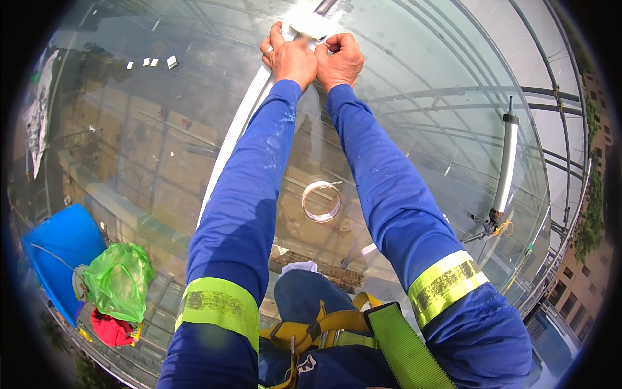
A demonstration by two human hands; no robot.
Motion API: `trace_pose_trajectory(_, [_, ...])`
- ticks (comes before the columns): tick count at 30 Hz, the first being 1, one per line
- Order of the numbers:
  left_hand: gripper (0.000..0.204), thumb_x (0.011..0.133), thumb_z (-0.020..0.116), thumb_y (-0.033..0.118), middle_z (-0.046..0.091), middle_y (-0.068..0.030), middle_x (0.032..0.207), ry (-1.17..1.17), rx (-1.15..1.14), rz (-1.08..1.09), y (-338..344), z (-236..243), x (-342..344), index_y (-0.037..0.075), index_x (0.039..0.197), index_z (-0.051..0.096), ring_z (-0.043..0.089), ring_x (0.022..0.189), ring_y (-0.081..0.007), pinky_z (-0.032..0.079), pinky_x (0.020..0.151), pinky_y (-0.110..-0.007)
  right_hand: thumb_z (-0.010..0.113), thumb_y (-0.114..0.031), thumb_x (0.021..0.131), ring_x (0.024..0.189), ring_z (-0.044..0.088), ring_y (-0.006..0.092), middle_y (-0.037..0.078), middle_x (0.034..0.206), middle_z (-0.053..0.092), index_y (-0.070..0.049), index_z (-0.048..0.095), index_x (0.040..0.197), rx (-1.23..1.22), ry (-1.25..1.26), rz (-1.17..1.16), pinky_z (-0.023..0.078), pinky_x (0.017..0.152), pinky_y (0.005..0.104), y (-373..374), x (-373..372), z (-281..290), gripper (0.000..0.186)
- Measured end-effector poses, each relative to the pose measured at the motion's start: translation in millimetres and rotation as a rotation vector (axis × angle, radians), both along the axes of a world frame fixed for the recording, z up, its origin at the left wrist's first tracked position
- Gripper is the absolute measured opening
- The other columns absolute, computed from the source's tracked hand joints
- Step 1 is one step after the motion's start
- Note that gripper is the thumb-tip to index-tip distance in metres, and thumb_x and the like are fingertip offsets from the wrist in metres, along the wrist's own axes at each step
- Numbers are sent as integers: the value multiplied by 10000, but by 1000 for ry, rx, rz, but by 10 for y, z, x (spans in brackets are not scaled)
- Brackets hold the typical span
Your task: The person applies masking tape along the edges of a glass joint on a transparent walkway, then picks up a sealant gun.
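Note:
My left hand (289, 57) and my right hand (339, 59) are stretched out side by side at the top centre, both pressed onto a white strip (234, 133) that runs along a seam of the glass roof (162, 142). The fingers of both are curled down on the strip's bright far end (310, 26); what exactly they pinch is washed out by glare. A ring shows on the left hand. Both sleeves are blue with yellow reflective bands. A roll of clear tape (321, 201) lies on the glass between my forearms.
A long caulking gun (505, 170) lies on the glass at the right. A blue bucket (59, 249), a green plastic bag (119, 280) and a red cloth (111, 328) sit at the lower left. Small white blocks (155, 62) lie far left. A yellow safety harness (337, 324) crosses my lap.

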State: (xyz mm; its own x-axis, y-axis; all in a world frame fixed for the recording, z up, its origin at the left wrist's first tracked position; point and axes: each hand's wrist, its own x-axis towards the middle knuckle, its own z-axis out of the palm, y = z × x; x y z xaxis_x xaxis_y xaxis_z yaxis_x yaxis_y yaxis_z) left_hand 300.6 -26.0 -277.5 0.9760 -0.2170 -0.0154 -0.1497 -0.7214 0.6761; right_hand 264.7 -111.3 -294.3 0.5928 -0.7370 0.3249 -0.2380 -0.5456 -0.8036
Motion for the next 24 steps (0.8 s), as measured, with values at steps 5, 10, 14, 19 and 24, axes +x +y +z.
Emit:
trace_pose_trajectory(5, [292, 892, 637, 131, 229, -118, 1645, -118, -35, -89, 278, 160, -128, 168, 1134, 797, 239, 1441, -392, 286, 1185, -481, 732, -164, 718, 798, 683, 338, 98, 858, 700, -111, 657, 824, 20, -16, 28, 545, 735, 446, 107, 43, 34, 141])
trace_pose_trajectory(10, [296, 880, 672, 86, 315, -170, 1593, -126, -291, -107, 640, 552, -1216, 120, 1155, 774, 343, 1420, -403, 374, 1155, -453, 764, -231, 733, 747, 691, 240, 77, 810, 714, -89, 684, 865, 49, 39, 97, 558, 738, 369, -491, -47, 152, 210])
trace_pose_trajectory(14, [256, 864, 704, 53, 595, -176, 1350, 185, -379, -14, 2084, 1127, -2625, 60, 1114, 756, 595, 1216, -334, 485, 1018, -407, 805, -296, 739, 661, 658, 177, 57, 741, 694, -67, 688, 858, 161, 61, 217, 551, 694, 332, -205, -742, 546, 283])
trace_pose_trajectory(19, [198, 880, 710, 45, 679, -98, 1204, 343, -320, 522, 3536, 1203, -4167, 21, 1072, 750, 649, 1045, -177, 529, 833, -297, 703, -717, 775, 894, 698, 361, 192, 882, 715, -22, 708, 906, -120, 920, 723, 528, 823, 475, 1220, -2676, 1145, 707])
trace_pose_trajectory(24, [350, 979, 671, 160, 645, -123, 1270, 512, -662, 604, 3806, 1759, -4651, -27, 1273, 637, 648, 1055, -184, 551, 860, -331, 698, -228, 912, 884, 626, 379, 134, 915, 655, -79, 625, 900, -228, 450, 1004, 438, 811, 508, 1701, -3334, 961, 166])
